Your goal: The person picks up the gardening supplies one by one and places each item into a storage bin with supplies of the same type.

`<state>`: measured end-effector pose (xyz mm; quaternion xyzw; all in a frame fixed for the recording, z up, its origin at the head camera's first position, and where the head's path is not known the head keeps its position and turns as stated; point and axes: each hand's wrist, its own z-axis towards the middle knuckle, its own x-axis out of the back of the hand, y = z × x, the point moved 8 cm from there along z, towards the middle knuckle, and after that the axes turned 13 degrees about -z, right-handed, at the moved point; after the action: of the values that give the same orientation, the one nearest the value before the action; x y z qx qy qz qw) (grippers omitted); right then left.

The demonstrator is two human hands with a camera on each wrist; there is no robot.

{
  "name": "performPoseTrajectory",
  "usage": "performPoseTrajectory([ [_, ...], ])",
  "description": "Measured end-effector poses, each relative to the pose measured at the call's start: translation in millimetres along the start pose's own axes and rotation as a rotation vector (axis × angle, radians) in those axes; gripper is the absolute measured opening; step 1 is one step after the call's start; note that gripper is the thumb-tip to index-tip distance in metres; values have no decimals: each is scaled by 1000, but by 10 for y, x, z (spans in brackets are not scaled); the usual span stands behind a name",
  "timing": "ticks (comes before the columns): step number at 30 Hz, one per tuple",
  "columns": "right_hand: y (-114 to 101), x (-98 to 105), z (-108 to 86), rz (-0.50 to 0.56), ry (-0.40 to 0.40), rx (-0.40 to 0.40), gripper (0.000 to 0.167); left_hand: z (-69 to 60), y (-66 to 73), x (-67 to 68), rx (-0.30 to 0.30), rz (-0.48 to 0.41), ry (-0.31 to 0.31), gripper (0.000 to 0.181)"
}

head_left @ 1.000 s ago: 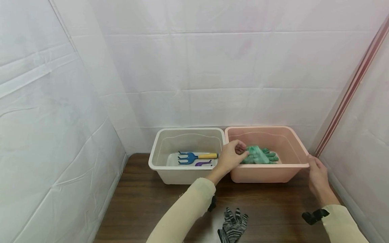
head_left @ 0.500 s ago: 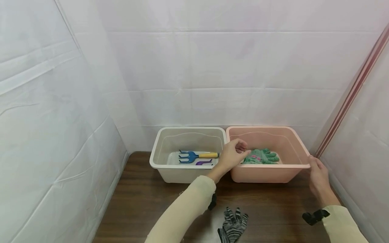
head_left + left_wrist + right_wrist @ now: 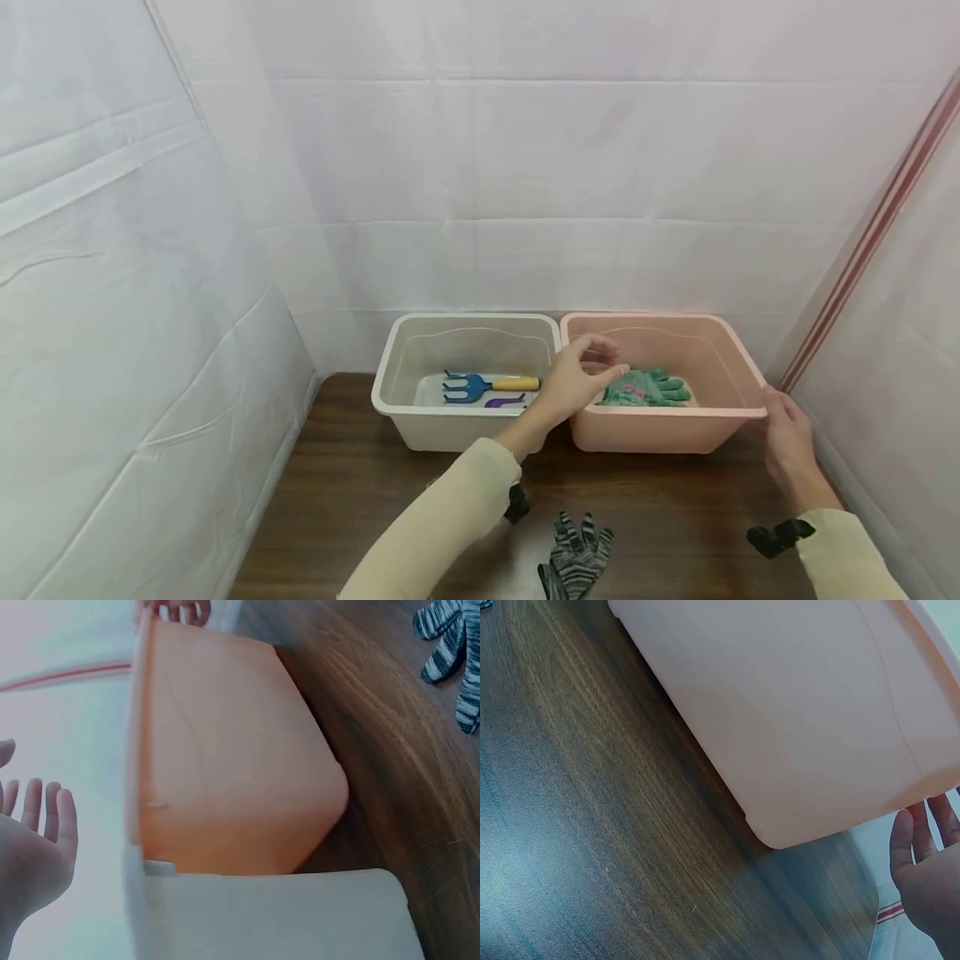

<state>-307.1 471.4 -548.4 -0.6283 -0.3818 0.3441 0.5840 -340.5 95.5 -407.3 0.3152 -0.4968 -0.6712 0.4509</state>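
In the head view, my left hand hovers over the left end of the pink bin, with thumb and fingers apart and nothing between them. The left wrist view also shows its loosely spread fingers. A green glove with a pink patch lies on that bin's floor, just right of the left hand, its near part hidden by the front rim. My right hand grips the bin's front right corner at the rim. In the right wrist view its fingers reach against the bin's end under the rim.
Beside the pink bin stands a white bin holding a blue fork with a yellow handle and a purple tool. A black-and-grey striped glove lies on the wooden table. White sheeting encloses the back and sides.
The green glove's pale part near the left hand has dropped or been laid over, showing the pink patch. My left thumb and fingers have spread apart. The right hand stays on the rim.
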Motion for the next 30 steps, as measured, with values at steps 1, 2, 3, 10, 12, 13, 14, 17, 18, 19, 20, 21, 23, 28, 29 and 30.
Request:
performPoseTrajectory([
  [1,-2,3,4,-4,5,-4,25,-26,46,-11,-6,-4,-17,30],
  [2,-4,4,10,-13,8,-8,26,-52,83,-19,-5,-9,-32,30],
  [3,-5,4,16,-23,11,-12,28,-84,113,-23,5,-9,-39,30],
  [10,13,-1,38,-34,-14,-43,52,-268,146,11,71,-50,-45,35],
  [12,17,14,38,-42,-23,-43,57,-296,118,30,71,-70,-41,34],
  [13,21,19,42,-57,-23,-47,63,-312,106,45,74,-70,-35,35],
  [14,20,23,46,-59,-25,-47,63,-326,87,62,80,-66,-28,35],
  [17,26,29,53,-112,-25,-57,70,-371,65,100,87,-65,-23,37],
  [18,24,28,55,-115,-30,-56,72,-385,62,108,86,-65,-26,38],
  [19,27,32,55,-119,-29,-58,71,-400,60,115,88,-61,-28,38],
  [20,23,33,55,-114,-31,-55,70,-413,60,117,90,-57,-34,38],
  [21,23,40,57,-114,-28,-57,69,-425,66,115,88,-51,-44,39],
  [23,16,54,63,-92,-15,-59,66,-445,72,109,93,-24,-65,41],
  [28,5,53,78,-115,-8,-77,68,-481,81,81,119,73,-126,52],
  [29,2,46,80,-124,-11,-80,70,-487,79,77,127,93,-137,53],
  [30,3,39,82,-128,-14,-85,71,-497,78,72,134,107,-148,55],
])
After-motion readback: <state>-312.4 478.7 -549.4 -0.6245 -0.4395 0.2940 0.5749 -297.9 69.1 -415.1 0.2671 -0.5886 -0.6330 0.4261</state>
